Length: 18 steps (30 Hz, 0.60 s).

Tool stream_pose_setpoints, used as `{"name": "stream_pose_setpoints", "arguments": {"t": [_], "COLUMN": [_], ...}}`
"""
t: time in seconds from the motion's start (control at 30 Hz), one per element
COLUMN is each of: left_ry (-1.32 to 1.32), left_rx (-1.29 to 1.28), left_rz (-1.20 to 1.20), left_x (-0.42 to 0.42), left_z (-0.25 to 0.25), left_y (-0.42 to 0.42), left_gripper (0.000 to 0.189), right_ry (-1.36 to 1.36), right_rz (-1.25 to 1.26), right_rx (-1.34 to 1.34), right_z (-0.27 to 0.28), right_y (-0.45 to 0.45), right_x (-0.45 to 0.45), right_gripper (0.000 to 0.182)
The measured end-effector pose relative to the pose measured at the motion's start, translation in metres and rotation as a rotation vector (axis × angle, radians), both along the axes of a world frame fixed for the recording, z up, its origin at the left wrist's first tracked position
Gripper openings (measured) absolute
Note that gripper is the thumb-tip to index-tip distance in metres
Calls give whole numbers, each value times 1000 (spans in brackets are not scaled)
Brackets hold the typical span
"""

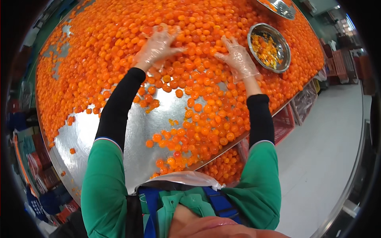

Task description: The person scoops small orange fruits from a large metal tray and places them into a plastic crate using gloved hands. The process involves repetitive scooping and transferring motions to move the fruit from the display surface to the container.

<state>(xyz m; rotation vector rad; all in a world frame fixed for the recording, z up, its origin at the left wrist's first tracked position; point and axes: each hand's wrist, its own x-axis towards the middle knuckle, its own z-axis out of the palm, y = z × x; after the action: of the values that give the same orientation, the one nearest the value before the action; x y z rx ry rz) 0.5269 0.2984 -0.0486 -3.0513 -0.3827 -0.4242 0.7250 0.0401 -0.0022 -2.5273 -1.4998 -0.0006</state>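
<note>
Round orange balls that look like egg yolks lie heaped over a metal table. My left hand, in a clear plastic glove, rests on the heap with its fingers spread. To the right, my right hand, gloved the same way, also lies on the balls, its fingers apart. Neither hand is closed round anything. Just right of my right hand, a round steel bowl sits among the balls, with yellow, orange and white scraps in it.
A second steel bowl is at the upper right. Beneath the table's near right edge are more orange balls and a red plastic crate, beside a plastic-covered crate. Stacked crates stand farther right, beyond the grey floor.
</note>
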Motion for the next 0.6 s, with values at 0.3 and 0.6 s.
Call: {"name": "stream_pose_setpoints", "arguments": {"t": [0.3, 0.6], "left_ry": [163, 172], "left_rx": [-528, -916], "left_rz": [-347, -398], "left_x": [-100, -131], "left_z": [7, 2], "left_y": [-153, -231], "left_gripper": [80, 57], "right_ry": [19, 1178], "right_rz": [540, -520], "right_rx": [-9, 270], "right_z": [-41, 30], "right_y": [-34, 41], "right_x": [-57, -31], "right_gripper": [51, 44]}}
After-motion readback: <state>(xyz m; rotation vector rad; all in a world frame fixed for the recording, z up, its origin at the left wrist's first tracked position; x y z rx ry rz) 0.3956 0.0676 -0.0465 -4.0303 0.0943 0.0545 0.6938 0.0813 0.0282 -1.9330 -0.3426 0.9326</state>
